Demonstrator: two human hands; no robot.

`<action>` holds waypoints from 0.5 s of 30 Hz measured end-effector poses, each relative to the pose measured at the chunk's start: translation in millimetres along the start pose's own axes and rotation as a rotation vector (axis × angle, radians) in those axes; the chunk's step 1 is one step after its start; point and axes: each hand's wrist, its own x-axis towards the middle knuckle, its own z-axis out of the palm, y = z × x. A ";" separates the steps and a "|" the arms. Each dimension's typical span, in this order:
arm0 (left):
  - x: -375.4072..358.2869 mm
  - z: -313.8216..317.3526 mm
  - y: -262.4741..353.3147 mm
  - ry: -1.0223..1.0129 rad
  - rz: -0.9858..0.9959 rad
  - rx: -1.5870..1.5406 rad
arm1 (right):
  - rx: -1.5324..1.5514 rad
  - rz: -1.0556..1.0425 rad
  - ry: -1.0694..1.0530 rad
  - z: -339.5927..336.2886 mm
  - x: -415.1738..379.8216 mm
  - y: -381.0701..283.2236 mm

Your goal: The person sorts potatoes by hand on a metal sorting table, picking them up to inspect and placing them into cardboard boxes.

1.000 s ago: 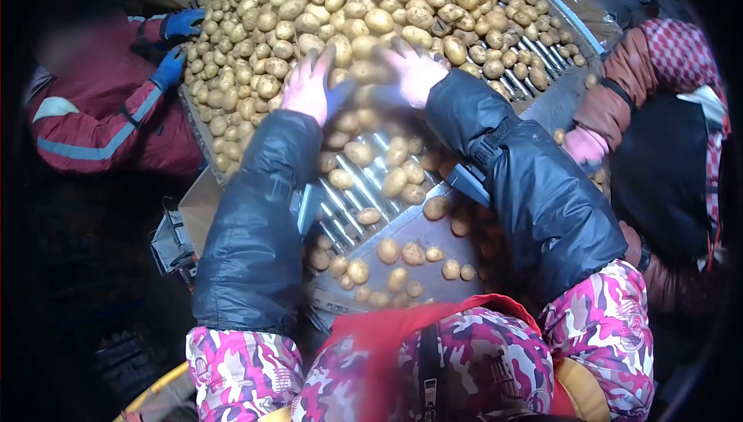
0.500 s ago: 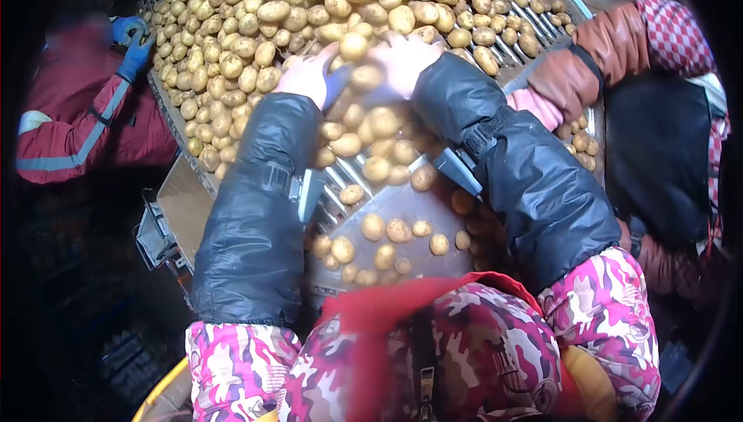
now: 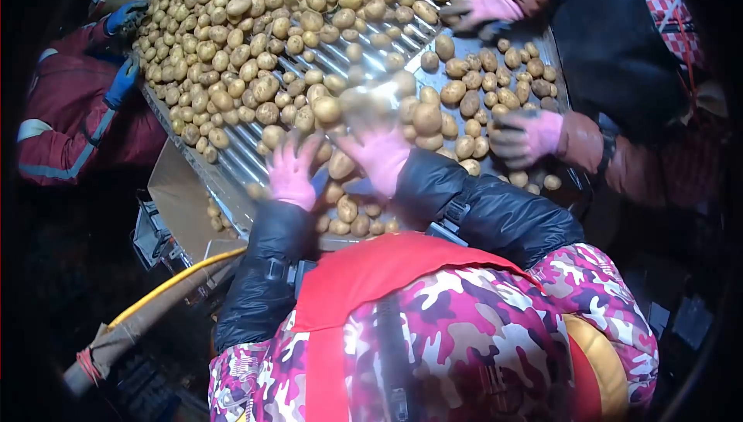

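Note:
Both of my hands wear pink gloves with blue-grey patches at the thumbs. My left hand (image 3: 294,168) rests among potatoes near the front of the sorting table, its fingers spread. Close beside it, my right hand (image 3: 377,159) has its fingers stretched out against more potatoes, slightly smeared by motion. One potato (image 3: 340,164) lies between the two hands. Several smaller potatoes (image 3: 347,208) sit nearer my body, below my palms. Beyond my fingertips, some potatoes are blurred over the bare metal rollers (image 3: 379,49). Neither hand grips anything.
A large heap of potatoes (image 3: 224,58) covers the table's far left. At right, a co-worker's pink-gloved hands (image 3: 530,137) reach over potatoes. Another co-worker's blue gloves (image 3: 122,82) are at the left edge. A cardboard box (image 3: 182,190) and yellow-edged bar (image 3: 174,279) stand at left.
My hands have drawn back toward my body, and potatoes have come with them over the front plate. More rollers show. The right co-worker's hands have moved apart.

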 end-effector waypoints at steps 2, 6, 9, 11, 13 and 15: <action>-15.1 -4.3 -14.0 0.053 -0.094 0.055 | 0.000 -0.121 -0.114 -10.8 -15.2 -7.3; -1.5 -5.5 -57.2 0.069 -0.479 0.103 | -0.055 -0.319 -0.181 -7.7 -32.9 8.7; 23.5 -8.3 -63.3 0.129 -0.749 0.097 | -0.089 -0.334 -0.056 0.8 -55.9 27.1; 24.6 -2.2 -49.2 0.244 -0.406 0.113 | -0.021 -0.321 -0.051 -19.3 -71.0 30.1; 20.1 20.9 -35.8 0.182 -0.082 0.084 | 0.032 -0.256 -0.074 -23.5 -86.8 46.3; 13.1 42.6 -14.8 0.053 0.051 0.083 | 0.020 -0.138 0.036 -27.3 -90.0 60.0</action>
